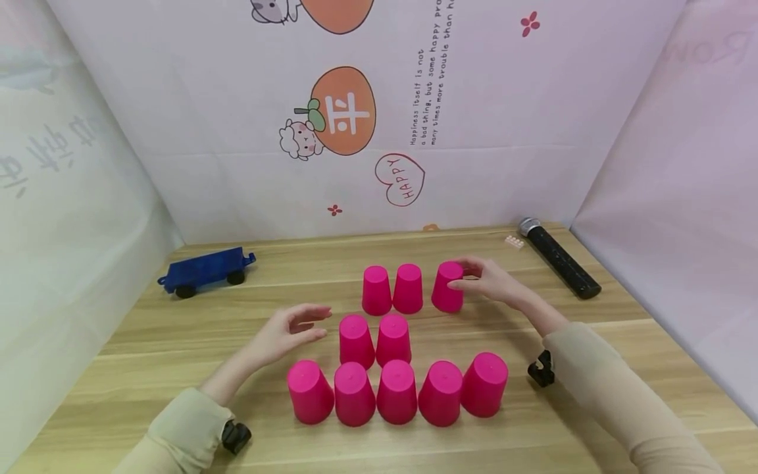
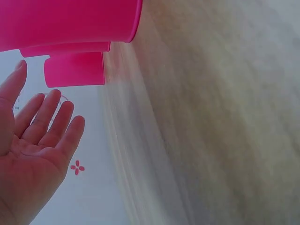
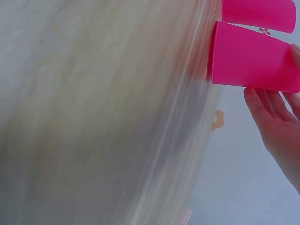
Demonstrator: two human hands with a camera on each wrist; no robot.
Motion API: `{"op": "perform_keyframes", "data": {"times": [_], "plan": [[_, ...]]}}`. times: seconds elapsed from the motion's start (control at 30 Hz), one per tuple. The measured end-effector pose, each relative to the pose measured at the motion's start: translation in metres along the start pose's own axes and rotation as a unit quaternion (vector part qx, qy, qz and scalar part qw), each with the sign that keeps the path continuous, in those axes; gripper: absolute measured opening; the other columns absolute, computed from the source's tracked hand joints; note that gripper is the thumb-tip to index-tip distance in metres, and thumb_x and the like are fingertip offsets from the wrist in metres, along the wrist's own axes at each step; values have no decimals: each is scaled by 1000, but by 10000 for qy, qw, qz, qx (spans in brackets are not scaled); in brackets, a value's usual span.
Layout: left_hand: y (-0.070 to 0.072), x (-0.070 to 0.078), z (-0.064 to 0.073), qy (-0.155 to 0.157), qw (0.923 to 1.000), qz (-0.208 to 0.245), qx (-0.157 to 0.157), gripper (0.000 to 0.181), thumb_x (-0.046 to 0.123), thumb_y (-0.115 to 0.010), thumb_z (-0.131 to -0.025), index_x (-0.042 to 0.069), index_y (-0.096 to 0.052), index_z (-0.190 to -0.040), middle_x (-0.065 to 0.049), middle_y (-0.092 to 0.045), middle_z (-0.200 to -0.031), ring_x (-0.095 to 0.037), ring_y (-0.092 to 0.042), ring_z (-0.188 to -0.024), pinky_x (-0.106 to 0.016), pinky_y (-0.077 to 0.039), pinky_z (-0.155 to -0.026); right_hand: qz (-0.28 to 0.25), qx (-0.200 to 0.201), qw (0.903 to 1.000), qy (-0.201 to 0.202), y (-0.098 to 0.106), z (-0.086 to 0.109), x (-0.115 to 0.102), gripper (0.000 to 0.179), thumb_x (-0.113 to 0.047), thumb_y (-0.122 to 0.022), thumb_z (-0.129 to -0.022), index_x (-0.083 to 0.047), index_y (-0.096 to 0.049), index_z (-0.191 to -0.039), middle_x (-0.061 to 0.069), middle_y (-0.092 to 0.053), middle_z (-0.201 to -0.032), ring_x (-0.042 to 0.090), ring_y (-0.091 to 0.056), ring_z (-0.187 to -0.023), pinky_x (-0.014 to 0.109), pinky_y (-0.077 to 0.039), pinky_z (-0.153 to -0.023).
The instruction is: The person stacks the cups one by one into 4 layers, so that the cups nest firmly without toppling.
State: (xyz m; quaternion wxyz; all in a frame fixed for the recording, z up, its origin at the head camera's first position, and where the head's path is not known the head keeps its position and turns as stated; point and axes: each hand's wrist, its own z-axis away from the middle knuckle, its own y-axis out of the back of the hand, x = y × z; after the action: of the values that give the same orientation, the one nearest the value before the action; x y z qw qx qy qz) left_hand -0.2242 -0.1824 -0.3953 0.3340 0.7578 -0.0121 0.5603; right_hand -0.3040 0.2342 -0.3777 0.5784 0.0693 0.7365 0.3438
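Pink cups stand upside down on the wooden table in three rows. My right hand (image 1: 488,280) holds the rightmost cup of the far row (image 1: 447,288), thumb on its near side and fingers behind it. In the right wrist view that cup (image 3: 253,58) has its rim at the table, beside another cup (image 3: 258,14). Two more cups (image 1: 408,289) are to its left in the head view. My left hand (image 1: 294,334), fingers apart from its thumb, is held left of the middle-row pair (image 1: 355,342) and touches nothing. The left wrist view shows its palm (image 2: 33,159) below several cups.
The near row of several pink cups (image 1: 397,395) stands closest to me. A blue toy wagon (image 1: 207,270) is at the far left. At the far right lie a black microphone (image 1: 559,257) and a small pale toy brick (image 1: 514,242). A printed cloth (image 1: 237,164) hangs behind the table.
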Motion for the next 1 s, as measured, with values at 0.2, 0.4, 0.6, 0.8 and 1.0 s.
{"op": "perform_keyframes", "data": {"times": [0.2, 0.4, 0.6, 0.8, 1.0], "plan": [[-2, 6, -1, -11, 9999, -27, -124, 49, 22, -67, -87, 3, -52, -130, -23, -54, -132, -38, -50, -124, -52, -42, -101, -57, -30, 10000, 34, -5, -6, -1, 49, -16, -69, -85, 1, -53, -128, 20, -62, -119, 34, -58, -115, 20, -48, -89], [-6, 8, -3, 13, 9997, 83, -211, 51, 19, -68, -86, 4, -51, -132, -20, -53, -134, -34, -49, -127, -53, -40, -103, -37, -109, 9999, 77, -10, -7, -3, 49, -17, -69, -85, 0, -52, -128, 20, -61, -119, 33, -58, -114, 20, -48, -88], [-11, 9, -8, -16, 9992, 91, -391, 54, 22, -71, -84, 6, -51, -132, -17, -54, -134, -35, -49, -126, -53, -40, -104, -19, -135, 9999, 39, -11, -8, -3, 50, -17, -70, -85, -1, -52, -129, 19, -61, -120, 32, -58, -113, 24, -48, -90], [-15, 9, -13, -50, 9990, 78, -428, 58, 21, -72, -82, 1, -50, -132, -14, -55, -132, -33, -51, -124, -51, -42, -102, -53, -139, 9999, 9, -12, -9, -1, 51, -17, -70, -85, 0, -51, -129, 19, -61, -120, 33, -58, -114, 23, -48, -90], [-18, 10, -16, -72, 9985, 230, -488, 58, 19, -74, -81, 2, -51, -131, -14, -57, -129, -31, -54, -121, -51, -42, -102, -73, -111, 9999, -5, -12, -9, -2, 50, -16, -69, -85, 1, -51, -128, 20, -61, -120, 33, -57, -114, 28, -48, -92]]}}
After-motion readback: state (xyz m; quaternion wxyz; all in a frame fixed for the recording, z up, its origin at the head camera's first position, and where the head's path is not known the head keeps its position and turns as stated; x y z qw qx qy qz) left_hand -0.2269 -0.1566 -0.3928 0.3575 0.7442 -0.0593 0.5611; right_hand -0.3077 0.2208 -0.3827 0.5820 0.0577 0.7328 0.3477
